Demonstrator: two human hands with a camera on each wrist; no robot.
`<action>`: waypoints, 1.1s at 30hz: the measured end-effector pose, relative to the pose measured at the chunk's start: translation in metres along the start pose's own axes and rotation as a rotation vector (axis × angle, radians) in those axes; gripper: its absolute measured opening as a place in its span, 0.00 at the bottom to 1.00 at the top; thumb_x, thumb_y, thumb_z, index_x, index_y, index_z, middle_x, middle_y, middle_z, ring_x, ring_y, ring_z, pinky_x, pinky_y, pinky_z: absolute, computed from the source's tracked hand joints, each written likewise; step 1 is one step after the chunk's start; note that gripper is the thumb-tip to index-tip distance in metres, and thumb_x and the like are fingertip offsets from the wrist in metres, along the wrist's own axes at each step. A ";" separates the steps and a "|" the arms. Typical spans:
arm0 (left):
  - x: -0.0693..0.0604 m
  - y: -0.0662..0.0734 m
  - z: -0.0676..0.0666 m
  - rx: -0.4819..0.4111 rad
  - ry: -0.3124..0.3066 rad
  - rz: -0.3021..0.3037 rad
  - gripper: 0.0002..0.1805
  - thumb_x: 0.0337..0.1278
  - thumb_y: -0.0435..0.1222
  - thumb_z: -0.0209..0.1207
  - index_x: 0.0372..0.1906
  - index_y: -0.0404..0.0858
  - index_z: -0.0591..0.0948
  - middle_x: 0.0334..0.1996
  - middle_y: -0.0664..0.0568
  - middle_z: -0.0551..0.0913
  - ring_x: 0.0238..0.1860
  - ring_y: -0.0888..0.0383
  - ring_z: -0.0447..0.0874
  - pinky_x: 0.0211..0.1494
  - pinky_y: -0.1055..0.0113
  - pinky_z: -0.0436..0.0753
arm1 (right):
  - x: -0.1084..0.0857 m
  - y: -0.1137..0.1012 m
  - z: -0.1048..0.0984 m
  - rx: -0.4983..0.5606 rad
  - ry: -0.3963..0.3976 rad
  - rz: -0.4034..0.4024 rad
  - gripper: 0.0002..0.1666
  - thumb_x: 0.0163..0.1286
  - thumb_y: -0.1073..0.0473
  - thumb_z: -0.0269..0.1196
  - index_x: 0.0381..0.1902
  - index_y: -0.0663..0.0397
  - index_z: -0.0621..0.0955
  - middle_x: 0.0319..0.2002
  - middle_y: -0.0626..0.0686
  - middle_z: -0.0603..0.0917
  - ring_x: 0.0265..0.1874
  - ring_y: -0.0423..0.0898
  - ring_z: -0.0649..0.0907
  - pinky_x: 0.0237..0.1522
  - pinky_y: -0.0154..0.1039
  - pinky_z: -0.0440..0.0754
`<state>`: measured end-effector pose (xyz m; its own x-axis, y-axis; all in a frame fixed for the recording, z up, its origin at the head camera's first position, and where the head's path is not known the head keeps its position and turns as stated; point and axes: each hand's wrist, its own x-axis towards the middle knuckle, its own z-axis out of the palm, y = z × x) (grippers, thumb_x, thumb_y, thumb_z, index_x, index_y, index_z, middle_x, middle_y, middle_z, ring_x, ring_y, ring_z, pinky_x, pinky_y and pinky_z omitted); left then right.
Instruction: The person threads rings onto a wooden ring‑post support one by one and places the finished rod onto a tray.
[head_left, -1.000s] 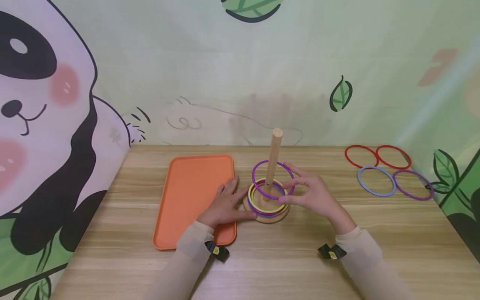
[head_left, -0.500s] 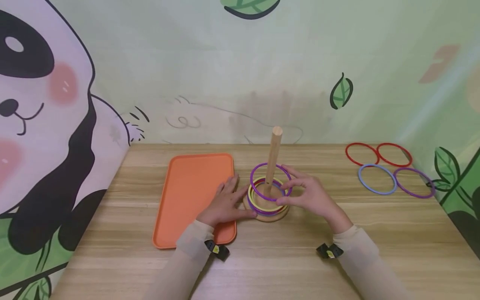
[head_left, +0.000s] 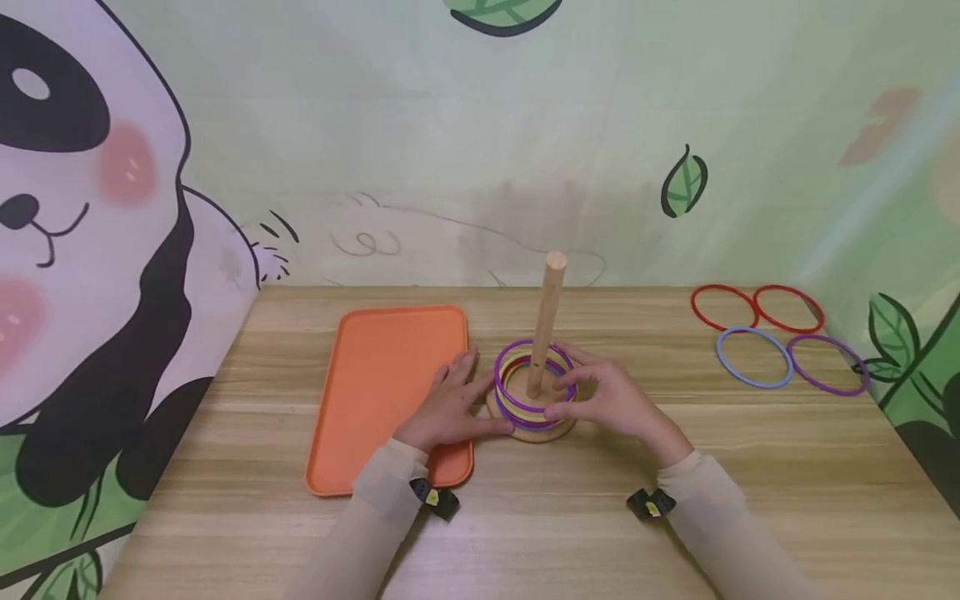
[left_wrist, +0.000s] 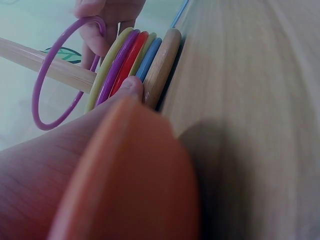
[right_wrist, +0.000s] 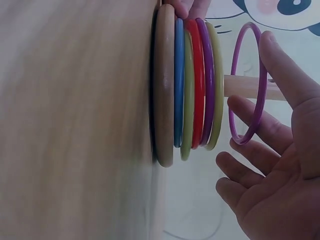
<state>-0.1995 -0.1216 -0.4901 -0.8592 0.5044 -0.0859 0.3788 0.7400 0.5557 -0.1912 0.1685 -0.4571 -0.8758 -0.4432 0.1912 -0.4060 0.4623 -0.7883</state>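
A wooden peg (head_left: 550, 308) stands upright on a round base (right_wrist: 164, 95). Stacked around it, from the base up, are a blue ring (right_wrist: 178, 85), a yellow-green ring (right_wrist: 188, 95), a red ring (right_wrist: 197, 80), a purple ring (right_wrist: 208, 85) and a yellow ring (right_wrist: 218, 90). My right hand (head_left: 611, 400) pinches another purple ring (left_wrist: 42, 80) between thumb and fingers; it encircles the peg, tilted, above the stack. With fingers extended, my left hand (head_left: 446, 412) lies over the tray's edge, its thumb touching the stack's near side.
An orange tray (head_left: 375, 400) lies left of the peg, partly under my left hand. Two red rings, one (head_left: 723, 286) beside the other (head_left: 787, 287), lie at the back right. In front of them are a blue ring (head_left: 753, 387) and a purple ring (head_left: 828, 392).
My right hand has brought the pinched purple ring down along the peg and slightly left, closer to the stack. The left hand has stayed in place.
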 end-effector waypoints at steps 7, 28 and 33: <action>0.001 0.000 0.000 0.023 -0.002 -0.006 0.55 0.57 0.67 0.68 0.84 0.49 0.62 0.85 0.36 0.36 0.85 0.39 0.32 0.84 0.44 0.34 | -0.001 0.003 0.001 -0.014 -0.007 -0.004 0.21 0.53 0.56 0.85 0.42 0.61 0.92 0.75 0.65 0.72 0.74 0.67 0.71 0.77 0.64 0.62; 0.002 0.002 0.000 0.033 -0.013 -0.008 0.55 0.57 0.68 0.67 0.84 0.50 0.61 0.85 0.36 0.34 0.85 0.38 0.30 0.84 0.45 0.33 | -0.002 0.006 0.004 -0.029 -0.074 0.022 0.28 0.54 0.55 0.84 0.47 0.67 0.90 0.75 0.66 0.71 0.74 0.68 0.70 0.77 0.64 0.62; 0.002 0.001 0.000 0.037 -0.013 -0.007 0.55 0.57 0.68 0.67 0.84 0.50 0.61 0.85 0.35 0.36 0.85 0.38 0.31 0.84 0.45 0.33 | -0.002 0.008 0.004 -0.026 -0.071 0.025 0.29 0.54 0.56 0.84 0.49 0.67 0.89 0.76 0.66 0.70 0.74 0.68 0.70 0.77 0.63 0.61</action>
<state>-0.2008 -0.1195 -0.4894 -0.8572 0.5051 -0.1009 0.3856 0.7591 0.5245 -0.1919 0.1695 -0.4660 -0.8655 -0.4839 0.1292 -0.3917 0.4932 -0.7767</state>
